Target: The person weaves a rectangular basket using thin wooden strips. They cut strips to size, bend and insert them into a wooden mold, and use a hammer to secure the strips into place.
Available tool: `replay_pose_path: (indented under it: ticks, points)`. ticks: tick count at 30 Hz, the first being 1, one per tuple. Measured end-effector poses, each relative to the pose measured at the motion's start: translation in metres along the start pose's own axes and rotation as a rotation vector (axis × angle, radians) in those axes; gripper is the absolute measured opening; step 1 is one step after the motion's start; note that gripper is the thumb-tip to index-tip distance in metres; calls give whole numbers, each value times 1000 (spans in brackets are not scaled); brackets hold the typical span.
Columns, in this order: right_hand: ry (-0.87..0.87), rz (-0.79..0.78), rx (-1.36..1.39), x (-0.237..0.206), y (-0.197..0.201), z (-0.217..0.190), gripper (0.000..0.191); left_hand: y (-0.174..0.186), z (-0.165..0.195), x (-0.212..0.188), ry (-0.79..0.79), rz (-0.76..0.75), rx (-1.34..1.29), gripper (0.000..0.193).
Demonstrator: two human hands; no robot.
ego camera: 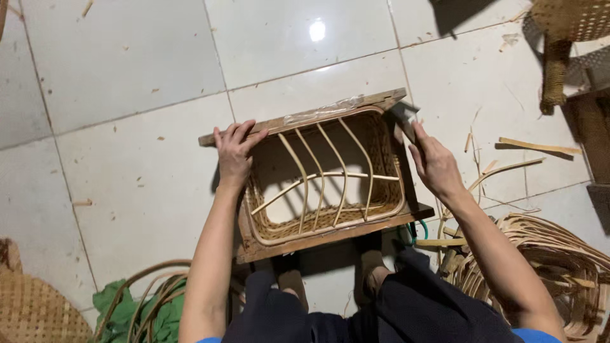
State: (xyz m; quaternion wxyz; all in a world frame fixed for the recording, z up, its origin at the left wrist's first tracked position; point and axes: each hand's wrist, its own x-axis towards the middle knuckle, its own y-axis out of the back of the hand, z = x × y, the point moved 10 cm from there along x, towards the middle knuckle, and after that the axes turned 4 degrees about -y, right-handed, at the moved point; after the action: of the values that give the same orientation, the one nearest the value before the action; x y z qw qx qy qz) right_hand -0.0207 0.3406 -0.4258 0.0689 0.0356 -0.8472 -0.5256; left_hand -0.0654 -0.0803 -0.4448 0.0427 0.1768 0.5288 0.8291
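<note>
Basket point(324, 178): rectangular, woven cane, seated in a wooden frame point(298, 121) on the tiled floor point(127, 76), straight ahead of my knees. Its long axis runs left to right, the far right corner tipped slightly away from me. Inside it: no loose contents; a set of bent cane ribs point(321, 174) arches front to back, crossed by one long rib running lengthwise.

My left hand point(234, 152): at the basket's far left corner, fingers laid over the frame's top edge, grip closed on the wood and bearing down.

My right hand point(435, 166): just off the basket's right end, near the far right corner, grip wrapped round a dark-handled tool with a pale flat head point(405, 117) that points at that corner. This hand is the nearer one to the right-hand rim; the left is already on the frame.

Around the basket: loose cane strips point(508, 166) scattered to its right; a bundle of curved cane point(559, 260) to its near right; cane hoops over a green cloth point(136, 311) to its near left; a woven piece point(28, 305) further left; another woven piece point(569, 19) far right beyond it.
</note>
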Motion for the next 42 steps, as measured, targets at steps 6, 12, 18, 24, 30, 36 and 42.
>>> replay_pose_path:
  ticks: [6,12,18,24,30,36,42]
  points:
    - [15,2,58,-71,7,10,58,0,4,1,17,-4,1,70]
    - [-84,-46,21,-103,-6,25,54,-1,5,-6,66,-71,-46,65]
    - [-86,-23,56,-150,0,37,56,19,-10,-86,321,71,-207,68]
    - [17,-121,107,-218,-6,25,47,-27,3,-219,617,-222,-847,100]
    - [187,-302,92,-208,-18,-23,76,-44,-16,-239,757,-348,-654,96]
    - [223,-853,-227,-198,-87,-33,86,-34,-11,-228,633,-186,-783,98]
    - [470,-620,13,-171,-80,-66,93,-42,-19,-232,779,-286,-726,102]
